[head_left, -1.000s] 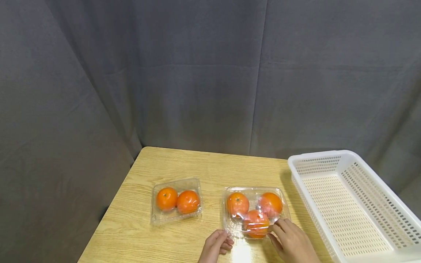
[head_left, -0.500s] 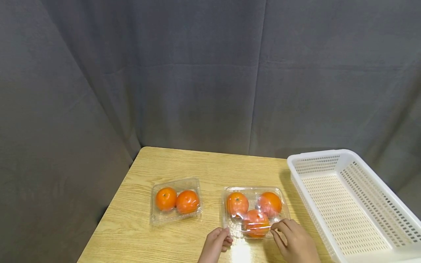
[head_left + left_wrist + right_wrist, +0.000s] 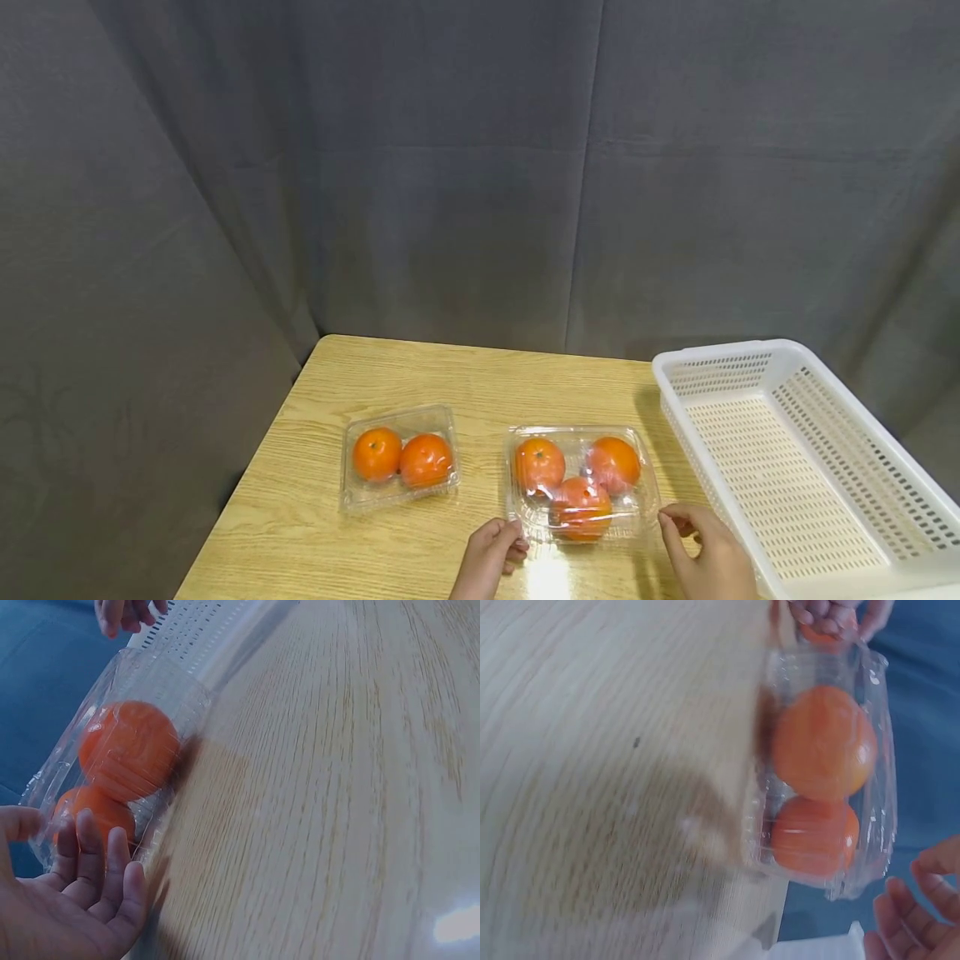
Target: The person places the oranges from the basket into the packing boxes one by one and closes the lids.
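Note:
A clear plastic clamshell box (image 3: 637,521) with three oranges (image 3: 540,465) lies on the wooden table, its lid down over the fruit. At its near left corner, my left hand (image 3: 491,552) holds the rim between thumb and fingers. From the left wrist view, the fingers (image 3: 88,844) of that hand lie along the box's side. Just right of the box is my right hand (image 3: 705,546), apart from it, fingers loosely bent and nothing between them. The right wrist view has the right hand (image 3: 922,911) beside the box's lid edge (image 3: 889,802).
Left of the box sits a second clear box (image 3: 397,497) with two oranges (image 3: 426,460). A white perforated plastic basket (image 3: 795,492) stands on the right, close to my right hand. Behind the table (image 3: 480,367) hangs a grey curtain (image 3: 450,208).
My right hand has left the box's near right side and moved right, toward the basket. The left hand stays at the near left corner.

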Tool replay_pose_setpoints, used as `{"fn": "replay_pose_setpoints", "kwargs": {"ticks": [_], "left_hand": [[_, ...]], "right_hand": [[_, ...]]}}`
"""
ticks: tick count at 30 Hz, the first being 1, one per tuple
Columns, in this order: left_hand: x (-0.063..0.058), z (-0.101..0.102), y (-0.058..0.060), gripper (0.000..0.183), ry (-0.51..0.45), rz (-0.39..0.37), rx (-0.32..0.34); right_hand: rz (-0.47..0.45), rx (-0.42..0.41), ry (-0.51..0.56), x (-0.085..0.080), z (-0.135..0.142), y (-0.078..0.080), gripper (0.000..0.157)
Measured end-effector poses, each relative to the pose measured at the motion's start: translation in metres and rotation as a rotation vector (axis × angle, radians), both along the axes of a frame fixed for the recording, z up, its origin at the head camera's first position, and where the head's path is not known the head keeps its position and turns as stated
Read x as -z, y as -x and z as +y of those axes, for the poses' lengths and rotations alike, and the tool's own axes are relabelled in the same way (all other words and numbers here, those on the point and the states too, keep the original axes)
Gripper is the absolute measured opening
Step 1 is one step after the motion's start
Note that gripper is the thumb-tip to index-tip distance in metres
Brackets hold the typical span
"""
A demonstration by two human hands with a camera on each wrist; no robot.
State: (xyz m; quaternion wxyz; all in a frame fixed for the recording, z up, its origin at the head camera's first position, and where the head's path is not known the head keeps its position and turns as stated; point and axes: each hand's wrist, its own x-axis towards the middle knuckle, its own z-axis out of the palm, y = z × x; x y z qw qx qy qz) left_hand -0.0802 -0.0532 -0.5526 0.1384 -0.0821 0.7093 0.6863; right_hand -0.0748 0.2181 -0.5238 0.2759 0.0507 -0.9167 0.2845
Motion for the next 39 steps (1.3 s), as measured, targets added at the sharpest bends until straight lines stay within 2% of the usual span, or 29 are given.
{"fn": "replay_pose_setpoints", "kwargs": {"ticks": [5, 8, 15, 21, 26, 30, 39], "left_hand": [[0.000, 0.001, 0.000, 0.029, 0.014, 0.002, -0.009], [0.001, 0.001, 0.001, 0.027, 0.021, -0.004, -0.019], [0.000, 0.002, 0.003, 0.026, 0.059, -0.010, -0.021], [0.001, 0.003, 0.004, 0.029, 0.079, -0.011, 0.000], [0.003, 0.002, 0.004, 0.031, 0.086, -0.008, 0.008], [0.004, 0.002, 0.003, 0.027, 0.076, 0.010, -0.017], [0.000, 0.001, 0.004, 0.022, -0.001, -0.034, -0.042]], "right_hand": [[-0.216, 0.115, 0.101, -0.005, 0.004, -0.005, 0.007], [-0.329, 0.139, 0.148, -0.005, 0.006, -0.008, 0.011], [-0.501, 0.221, 0.299, 0.004, 0.006, -0.007, 0.025], [-0.659, 0.196, 0.516, 0.010, 0.009, -0.005, 0.041], [-0.712, 0.138, 0.665, 0.014, 0.011, -0.003, 0.047], [-0.766, 0.133, 0.771, 0.017, 0.010, -0.001, 0.054], [-0.848, 0.124, 0.885, 0.021, 0.012, 0.001, 0.062]]}}
